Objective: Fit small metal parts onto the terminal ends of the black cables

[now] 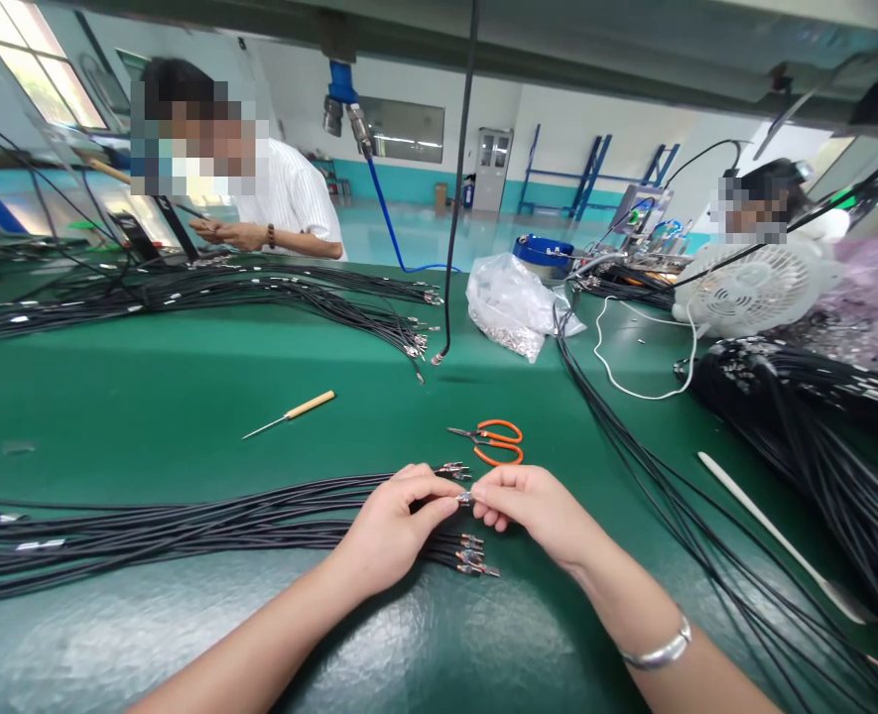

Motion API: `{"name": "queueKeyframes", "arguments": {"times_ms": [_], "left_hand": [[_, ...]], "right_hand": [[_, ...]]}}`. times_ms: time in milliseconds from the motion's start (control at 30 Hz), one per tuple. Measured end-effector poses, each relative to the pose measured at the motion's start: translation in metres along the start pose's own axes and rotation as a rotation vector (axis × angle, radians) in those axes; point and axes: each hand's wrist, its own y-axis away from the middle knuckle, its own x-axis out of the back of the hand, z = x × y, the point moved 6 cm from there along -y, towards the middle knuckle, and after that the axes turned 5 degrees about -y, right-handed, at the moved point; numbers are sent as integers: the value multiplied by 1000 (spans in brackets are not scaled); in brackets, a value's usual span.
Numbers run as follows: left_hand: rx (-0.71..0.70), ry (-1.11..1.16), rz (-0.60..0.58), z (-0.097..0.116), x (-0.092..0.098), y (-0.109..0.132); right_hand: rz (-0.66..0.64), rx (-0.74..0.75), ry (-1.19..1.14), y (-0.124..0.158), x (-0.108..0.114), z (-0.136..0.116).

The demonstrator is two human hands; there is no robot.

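Note:
Near the middle of the bench, my left hand pinches a black cable close to its end, thumb and forefinger closed behind a small metal connector. From the other side my right hand, with a metal bracelet on its wrist, has its fingertips closed on the tip of that connector. Whether it also holds a separate small part is hidden. Under and beside my left hand lies a bundle of black cables, their metal ends pointing right. Just beyond my hands rest orange-handled scissors.
A wooden-handled awl lies to the left on the green bench. Behind are more cables, a bag of small metal parts and a hanging black cable. To the right are a fan and cable bundles. Two people sit opposite.

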Motion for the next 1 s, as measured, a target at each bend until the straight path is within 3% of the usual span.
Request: {"name": "queueKeyframes", "arguments": {"times_ms": [433,633,1000], "left_hand": [[-293,-290,156,3,2,6],[-298,-308,143,3,-1,5],[-258,-385,95,2,-4,3]], "right_hand": [[120,-8,129,-3,8,2],[125,-34,135,-4,9,3],[101,50,202,-2,9,-2]]}}
